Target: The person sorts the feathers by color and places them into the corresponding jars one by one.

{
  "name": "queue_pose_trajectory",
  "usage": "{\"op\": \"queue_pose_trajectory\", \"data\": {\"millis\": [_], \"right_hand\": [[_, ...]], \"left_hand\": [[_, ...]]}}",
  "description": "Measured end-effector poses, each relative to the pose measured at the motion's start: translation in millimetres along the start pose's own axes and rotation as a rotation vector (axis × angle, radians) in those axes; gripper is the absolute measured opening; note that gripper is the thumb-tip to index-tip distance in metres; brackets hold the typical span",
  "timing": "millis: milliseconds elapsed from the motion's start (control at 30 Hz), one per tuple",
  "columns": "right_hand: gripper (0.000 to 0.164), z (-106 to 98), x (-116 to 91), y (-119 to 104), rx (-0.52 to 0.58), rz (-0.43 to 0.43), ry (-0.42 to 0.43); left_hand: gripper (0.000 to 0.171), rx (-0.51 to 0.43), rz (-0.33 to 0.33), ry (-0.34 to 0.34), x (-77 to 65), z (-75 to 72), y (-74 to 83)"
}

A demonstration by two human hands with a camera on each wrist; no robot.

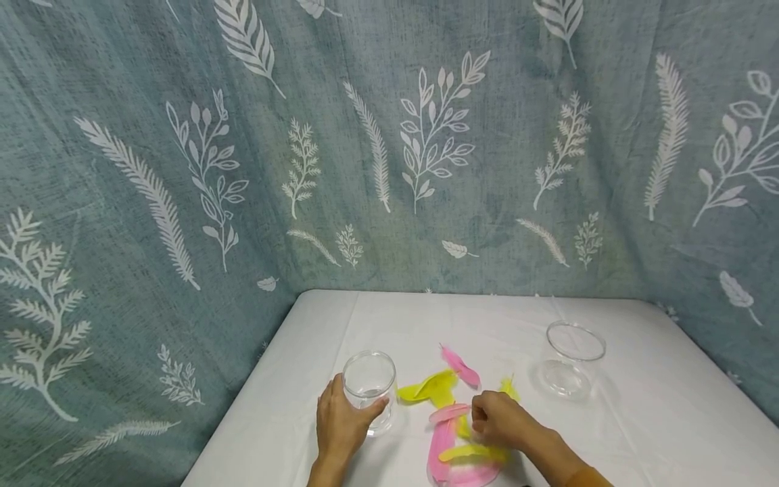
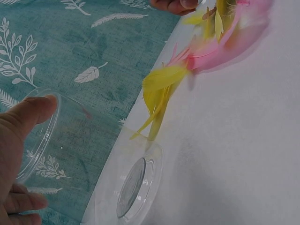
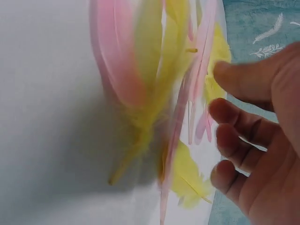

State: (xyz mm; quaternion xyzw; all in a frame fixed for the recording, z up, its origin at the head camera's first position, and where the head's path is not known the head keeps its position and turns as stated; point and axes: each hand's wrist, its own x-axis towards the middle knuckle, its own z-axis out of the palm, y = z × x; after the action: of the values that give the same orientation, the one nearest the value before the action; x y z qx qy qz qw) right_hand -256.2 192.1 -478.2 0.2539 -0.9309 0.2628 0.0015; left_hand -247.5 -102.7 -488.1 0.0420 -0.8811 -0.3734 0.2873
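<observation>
My left hand (image 1: 342,421) grips a clear cup (image 1: 369,380) standing on the white table, with the thumb at the near side and the fingers round the left. In the left wrist view the thumb lies on the cup's rim (image 2: 56,115). Nothing shows inside the cup. My right hand (image 1: 502,421) is low over a loose pile of pink feathers (image 1: 441,450) and yellow feathers (image 1: 468,452). The right wrist view shows its thumb and bent fingers apart, with no feather between them, beside a yellow feather (image 3: 187,176).
A second clear cup (image 1: 575,362) stands at the right of the table (image 1: 389,321). Between the cups lie a yellow feather (image 1: 435,389) and a pink feather (image 1: 460,367), beyond the pile. Green leaf-patterned cloth (image 1: 389,237) hangs behind and along the sides.
</observation>
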Motion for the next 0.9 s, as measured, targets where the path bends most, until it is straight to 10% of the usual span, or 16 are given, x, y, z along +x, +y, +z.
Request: {"op": "queue_pose_trajectory", "data": {"millis": [300,900], "right_hand": [[0.018,11,-1,5,0.075,0.007,-0.136],[0.022,5,-1,0,0.013,0.027,-0.005]], "left_hand": [[0.092,0.001,0.003,0.004,-0.3,0.7,-0.9],[0.094,0.021,0.000,-0.002,0.3,0.2,0.1]]}}
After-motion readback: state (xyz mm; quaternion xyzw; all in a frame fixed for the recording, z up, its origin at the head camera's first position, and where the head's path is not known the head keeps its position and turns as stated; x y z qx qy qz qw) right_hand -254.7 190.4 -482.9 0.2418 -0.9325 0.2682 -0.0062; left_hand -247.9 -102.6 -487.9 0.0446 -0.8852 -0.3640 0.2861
